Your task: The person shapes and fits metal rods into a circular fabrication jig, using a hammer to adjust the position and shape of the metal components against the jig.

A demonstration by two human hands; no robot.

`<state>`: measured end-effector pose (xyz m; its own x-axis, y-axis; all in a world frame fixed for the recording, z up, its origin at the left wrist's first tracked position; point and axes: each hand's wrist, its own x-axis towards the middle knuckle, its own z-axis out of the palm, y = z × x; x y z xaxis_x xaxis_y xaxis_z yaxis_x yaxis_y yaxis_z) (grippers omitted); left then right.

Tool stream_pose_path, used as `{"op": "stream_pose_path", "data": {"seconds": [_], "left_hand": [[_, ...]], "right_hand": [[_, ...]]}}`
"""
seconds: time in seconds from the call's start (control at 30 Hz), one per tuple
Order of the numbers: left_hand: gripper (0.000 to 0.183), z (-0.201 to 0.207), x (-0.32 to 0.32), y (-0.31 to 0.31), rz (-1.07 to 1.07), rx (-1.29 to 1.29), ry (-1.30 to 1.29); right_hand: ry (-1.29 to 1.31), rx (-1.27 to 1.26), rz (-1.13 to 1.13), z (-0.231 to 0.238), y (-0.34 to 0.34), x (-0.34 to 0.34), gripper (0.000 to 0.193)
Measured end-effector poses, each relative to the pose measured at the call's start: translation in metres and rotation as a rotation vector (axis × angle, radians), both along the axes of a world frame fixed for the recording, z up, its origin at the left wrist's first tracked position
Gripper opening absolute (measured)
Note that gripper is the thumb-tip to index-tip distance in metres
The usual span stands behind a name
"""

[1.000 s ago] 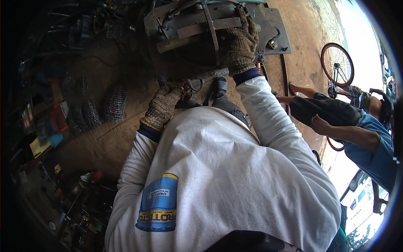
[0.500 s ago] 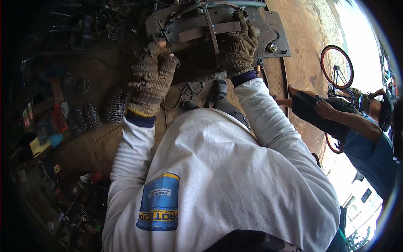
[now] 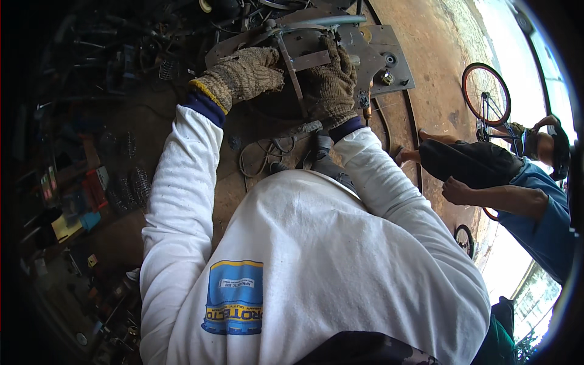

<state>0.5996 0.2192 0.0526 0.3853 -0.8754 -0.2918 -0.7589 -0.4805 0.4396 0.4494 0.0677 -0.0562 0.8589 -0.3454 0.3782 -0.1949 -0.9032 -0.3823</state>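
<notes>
A flat metal strip (image 3: 310, 61) lies across a narrow metal bar (image 3: 291, 70) on a grey steel frame (image 3: 386, 52). My left hand (image 3: 246, 74), in a dirty brown knitted glove, is closed at the strip's left end, which it covers. At the strip's right end, my right hand (image 3: 331, 88) wears a matching glove with its fingers bent round that end. Parts of its fingers are hidden behind the strip. A brass-coloured nut-like fitting (image 3: 387, 78) sits on the frame's plate, right of my right hand.
Cables (image 3: 267, 155) lie on the brown floor near my shoes (image 3: 322, 146). Coil springs (image 3: 135, 185) and dark metal parts crowd the left side. A person in a blue shirt (image 3: 541, 210) stands at the right, near a bicycle (image 3: 486, 97). A pipe (image 3: 325, 21) runs along the frame's far side.
My left hand has moved up and right from beside the frame and closed at the strip's left end. My right hand, the strip and the frame appear slightly farther left.
</notes>
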Motion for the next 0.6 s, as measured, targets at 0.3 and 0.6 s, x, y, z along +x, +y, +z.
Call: {"op": "stream_pose_path", "data": {"seconds": [0.3, 0.6], "left_hand": [[0.048, -0.003, 0.006, -0.007, 0.057, 0.097, 0.085], [0.039, -0.008, 0.004, -0.003, 0.144, 0.005, 0.253]], "right_hand": [[0.054, 0.060, -0.036, 0.018, 0.007, -0.002, 0.059], [0.007, 0.097, 0.005, 0.020, 0.006, -0.006, 0.057]]}}
